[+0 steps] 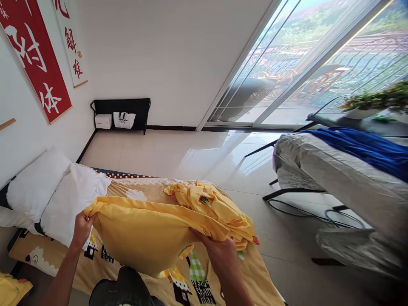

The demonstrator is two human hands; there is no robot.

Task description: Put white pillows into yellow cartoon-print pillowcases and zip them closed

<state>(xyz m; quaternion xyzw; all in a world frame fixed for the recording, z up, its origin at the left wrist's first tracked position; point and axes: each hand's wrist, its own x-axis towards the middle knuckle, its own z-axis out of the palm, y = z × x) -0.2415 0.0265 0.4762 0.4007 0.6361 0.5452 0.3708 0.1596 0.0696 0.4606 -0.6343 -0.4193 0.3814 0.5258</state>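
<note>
A yellow pillowcase (pixel 143 238), bulging as if a pillow fills it, hangs stretched between my hands above the bed. My left hand (pixel 83 229) pinches its upper left corner. At the other end my right hand (pixel 219 248) grips the upper right part, where the cloth is flatter and looser; some of those fingers are hidden by the fabric. Just beyond lies a crumpled heap of yellow cloth (pixel 210 204) with small printed patches. Beneath everything is a tan patterned sheet (pixel 251 276).
White pillows (pixel 40 182) lie at the bed's left end. A corner of yellow cloth (pixel 14 287) shows at lower left. Right of the bed stands furniture under plastic wrap (pixel 318 170), with blue cloth (pixel 366 146) on it and cables on the floor. A black rack (pixel 121 104) is against the wall.
</note>
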